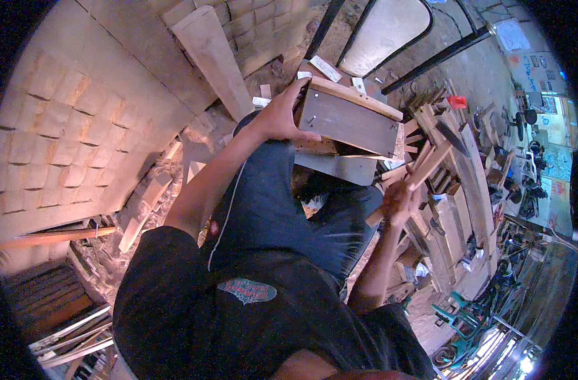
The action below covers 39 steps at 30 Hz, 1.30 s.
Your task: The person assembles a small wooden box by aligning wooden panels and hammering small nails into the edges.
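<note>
Left hand (277, 117) clamps the wooden box (349, 117) at 12 o'clock by its left end, right hand (400, 201) fisted on a hammer handle (428, 168) at 3; box looks stiff, light, best held by edges.

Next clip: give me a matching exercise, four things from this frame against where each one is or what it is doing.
Things:
1. left hand
2. right hand
3. wooden box
4. long plank

Places or states:
A. leaning against the block wall
B. gripping a wooden stick
C. resting on the person's knee
D. holding the near end of the box

Pairs: 1-D, 2-B, 3-C, 4-A
</note>
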Each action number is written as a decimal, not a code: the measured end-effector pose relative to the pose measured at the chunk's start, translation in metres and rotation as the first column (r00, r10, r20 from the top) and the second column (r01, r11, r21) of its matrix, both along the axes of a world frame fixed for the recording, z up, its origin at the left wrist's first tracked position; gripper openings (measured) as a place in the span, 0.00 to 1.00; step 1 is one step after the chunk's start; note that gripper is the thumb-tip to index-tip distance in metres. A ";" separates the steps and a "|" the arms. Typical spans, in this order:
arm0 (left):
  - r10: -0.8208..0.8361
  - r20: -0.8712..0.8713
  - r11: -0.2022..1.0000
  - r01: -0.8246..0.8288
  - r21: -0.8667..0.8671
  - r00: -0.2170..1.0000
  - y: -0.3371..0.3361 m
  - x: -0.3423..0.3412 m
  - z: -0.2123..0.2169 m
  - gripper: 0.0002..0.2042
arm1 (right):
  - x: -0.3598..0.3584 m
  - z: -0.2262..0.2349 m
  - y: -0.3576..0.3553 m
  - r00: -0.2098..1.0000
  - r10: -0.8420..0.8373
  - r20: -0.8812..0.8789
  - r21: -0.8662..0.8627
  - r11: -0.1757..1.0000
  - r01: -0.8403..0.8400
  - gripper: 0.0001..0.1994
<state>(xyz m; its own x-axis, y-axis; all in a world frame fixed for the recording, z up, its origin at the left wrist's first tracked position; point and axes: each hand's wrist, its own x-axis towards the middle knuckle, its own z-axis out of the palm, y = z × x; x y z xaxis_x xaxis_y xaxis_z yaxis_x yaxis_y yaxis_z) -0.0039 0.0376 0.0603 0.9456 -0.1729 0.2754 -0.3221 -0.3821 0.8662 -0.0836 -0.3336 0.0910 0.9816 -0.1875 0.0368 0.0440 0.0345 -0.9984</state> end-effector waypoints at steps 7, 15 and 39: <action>0.024 0.034 1.000 -0.023 -0.019 0.999 -0.004 -0.001 -0.008 0.65 | -0.053 0.089 0.047 0.970 0.147 -0.195 -0.605 0.760 -0.237 0.11; 0.037 0.101 0.999 -0.039 0.013 0.994 -0.003 0.003 -0.008 0.63 | -0.018 0.111 0.117 0.931 0.253 -0.262 -0.871 0.354 -0.342 0.13; 0.026 0.131 1.000 -0.024 -0.020 0.991 0.001 0.003 -0.004 0.60 | -0.014 0.101 0.135 0.962 0.256 -0.092 -0.911 0.369 -0.185 0.12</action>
